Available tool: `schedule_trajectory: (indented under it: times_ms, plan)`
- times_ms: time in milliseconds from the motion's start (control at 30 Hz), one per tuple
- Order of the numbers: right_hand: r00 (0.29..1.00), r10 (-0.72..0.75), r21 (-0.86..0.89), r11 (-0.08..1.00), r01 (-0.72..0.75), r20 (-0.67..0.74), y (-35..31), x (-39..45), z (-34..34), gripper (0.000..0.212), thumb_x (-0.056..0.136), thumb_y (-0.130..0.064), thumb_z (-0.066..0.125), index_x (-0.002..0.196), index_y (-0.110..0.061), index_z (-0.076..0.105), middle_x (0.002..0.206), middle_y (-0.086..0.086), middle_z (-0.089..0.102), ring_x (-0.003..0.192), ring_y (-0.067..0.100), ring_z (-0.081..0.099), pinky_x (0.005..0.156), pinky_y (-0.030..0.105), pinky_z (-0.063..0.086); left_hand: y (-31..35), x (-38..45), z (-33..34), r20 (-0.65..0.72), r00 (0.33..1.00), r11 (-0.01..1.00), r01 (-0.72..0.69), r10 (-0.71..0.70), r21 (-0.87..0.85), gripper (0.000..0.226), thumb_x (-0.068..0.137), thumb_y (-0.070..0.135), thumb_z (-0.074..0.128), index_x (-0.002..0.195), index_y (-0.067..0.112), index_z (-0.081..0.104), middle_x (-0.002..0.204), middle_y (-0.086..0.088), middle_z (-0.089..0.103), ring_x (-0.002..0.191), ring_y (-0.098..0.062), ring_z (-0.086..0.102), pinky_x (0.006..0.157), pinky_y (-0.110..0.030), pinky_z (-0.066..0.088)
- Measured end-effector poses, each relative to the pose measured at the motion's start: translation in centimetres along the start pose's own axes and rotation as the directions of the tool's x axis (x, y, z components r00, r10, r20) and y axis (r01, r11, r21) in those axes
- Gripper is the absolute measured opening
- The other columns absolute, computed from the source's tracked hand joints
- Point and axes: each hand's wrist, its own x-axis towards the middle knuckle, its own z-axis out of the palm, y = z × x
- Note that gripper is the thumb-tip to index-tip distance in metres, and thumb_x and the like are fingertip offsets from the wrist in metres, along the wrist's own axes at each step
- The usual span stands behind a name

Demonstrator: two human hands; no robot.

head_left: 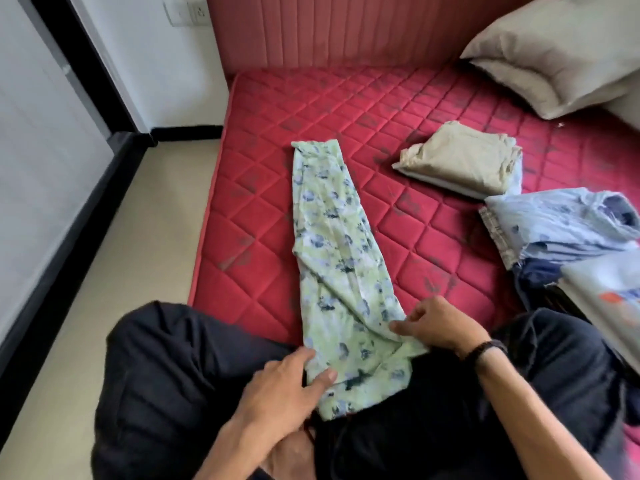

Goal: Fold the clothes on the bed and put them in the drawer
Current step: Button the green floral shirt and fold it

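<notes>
A long, light green garment (337, 244) with a blue flower print lies in a narrow strip on the red quilted mattress (398, 109), its near end draped over my lap. My left hand (287, 382) pinches the near left edge of the garment between thumb and fingers. My right hand (434, 323), with a dark band on the wrist, pinches the near right edge with curled fingers. A folded beige garment (460, 161) rests on the mattress to the right. A stack of blue and checked clothes (554, 230) sits at the right edge.
My legs in dark trousers (166, 375) fill the foreground. Two grey pillows (554, 53) lean against the pink headboard (346, 26) at the back right. A pale folded item with orange print (609, 306) lies at the far right. Beige floor (121, 254) runs along the bed's left side.
</notes>
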Motion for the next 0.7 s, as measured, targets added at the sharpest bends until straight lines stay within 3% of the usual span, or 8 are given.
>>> schedule_trajectory:
  times_ms: [33,100,200,300,367,433,533,700]
  plan:
    - [0.999,0.029,-0.069,0.997,-0.027,0.028,0.0,0.3,0.6,0.058,0.065,-0.08,0.073,0.063,-0.023,0.068,0.059,-0.013,0.066,0.066,0.012,0.063,0.068,0.029,0.042,0.0,-0.3,0.3,-0.071,0.997,0.993,0.024,-0.016,0.12,0.076,0.08,0.09,0.043,0.141,0.045,0.042,0.126,0.005,0.068,0.114,-0.023,0.065,0.094,-0.036,0.051]
    - [0.996,0.079,-0.141,0.987,-0.074,0.032,-0.3,0.7,1.9,0.076,0.059,-0.092,0.067,0.072,-0.017,0.062,0.077,-0.007,0.07,0.075,0.015,0.063,0.066,0.028,0.033,0.3,-0.9,0.6,-0.202,0.979,0.975,0.022,0.023,0.22,0.079,0.072,0.093,0.05,0.135,0.045,0.046,0.121,0.012,0.066,0.115,-0.017,0.063,0.087,-0.035,0.049]
    - [0.998,0.054,-0.158,0.986,-0.059,-0.037,-0.9,2.2,3.4,0.092,0.04,-0.1,0.062,0.083,-0.019,0.061,0.102,0.007,0.064,0.105,0.031,0.06,0.084,0.038,0.043,0.8,-0.8,0.8,-0.264,0.949,0.968,-0.115,0.174,0.222,0.066,0.075,0.083,0.061,0.127,0.044,0.049,0.11,0.019,0.054,0.11,-0.006,0.058,0.082,-0.027,0.047]
    - [1.0,-0.003,-0.133,0.991,0.002,-0.008,-1.8,2.3,3.2,0.051,0.068,-0.06,0.081,0.065,-0.02,0.05,0.082,0.003,0.057,0.084,0.025,0.054,0.075,0.032,0.036,1.3,-0.1,1.2,-0.27,0.926,0.959,-0.222,0.263,0.175,0.041,0.086,0.066,0.066,0.117,0.041,0.057,0.103,0.02,0.05,0.105,-0.002,0.056,0.08,-0.021,0.046]
    - [0.999,-0.01,-0.039,0.999,0.011,0.038,-1.8,2.1,2.1,0.044,0.076,-0.036,0.081,0.056,-0.017,0.047,0.062,-0.003,0.049,0.062,0.017,0.045,0.058,0.027,0.033,1.7,0.2,1.5,-0.294,0.9,0.941,-0.268,0.321,0.205,0.02,0.093,0.051,0.066,0.108,0.037,0.064,0.097,0.019,0.056,0.1,-0.003,0.058,0.076,-0.021,0.048]
    - [0.999,-0.021,0.079,0.997,0.018,0.042,-1.5,1.9,0.4,0.041,0.077,-0.03,0.082,0.053,-0.017,0.052,0.052,-0.005,0.046,0.05,0.014,0.041,0.047,0.023,0.031,1.9,0.3,1.6,-0.345,0.868,0.93,-0.295,0.357,0.221,0.007,0.091,0.04,0.07,0.096,0.035,0.068,0.084,0.019,0.058,0.087,-0.003,0.059,0.067,-0.02,0.047]
    - [0.999,-0.038,0.175,0.984,0.033,0.023,-0.3,2.1,-1.9,0.038,0.075,-0.024,0.083,0.053,-0.017,0.054,0.048,-0.004,0.044,0.045,0.014,0.039,0.045,0.02,0.032,2.2,0.5,1.9,-0.37,0.847,0.924,-0.354,0.381,0.143,0.005,0.087,0.039,0.068,0.088,0.035,0.065,0.073,0.019,0.056,0.077,-0.003,0.055,0.062,-0.02,0.048]
    - [0.996,-0.015,-0.072,0.997,0.021,0.084,0.7,2.7,-0.3,0.036,0.074,-0.031,0.084,0.057,-0.013,0.058,0.049,-0.005,0.054,0.041,0.009,0.046,0.04,0.019,0.032,2.7,1.2,3.5,-0.254,0.889,0.924,-0.37,0.381,0.094,0.024,0.087,0.049,0.074,0.106,0.038,0.064,0.079,0.018,0.051,0.089,-0.003,0.052,0.079,-0.018,0.044]
